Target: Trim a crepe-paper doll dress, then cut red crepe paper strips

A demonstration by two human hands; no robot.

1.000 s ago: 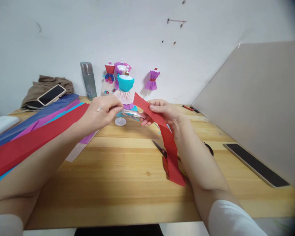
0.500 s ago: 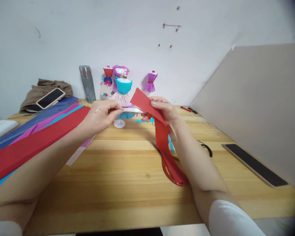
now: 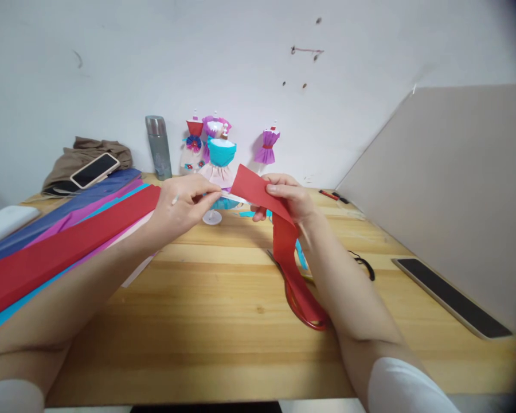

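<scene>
Right hand pinches the red paper strip above the table while left hand grips the tape taut against its end, apparently for sticking.

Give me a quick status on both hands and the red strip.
Left hand pinching a pale strip end. Right hand gripping the red paper strip, tail curling onto the table. Scissors lie under the tail.

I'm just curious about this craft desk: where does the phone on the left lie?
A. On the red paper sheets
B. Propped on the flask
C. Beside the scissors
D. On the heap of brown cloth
D: the phone rests on the brown cloth at the table's far left corner, apart from the flask and the red sheets.
</scene>
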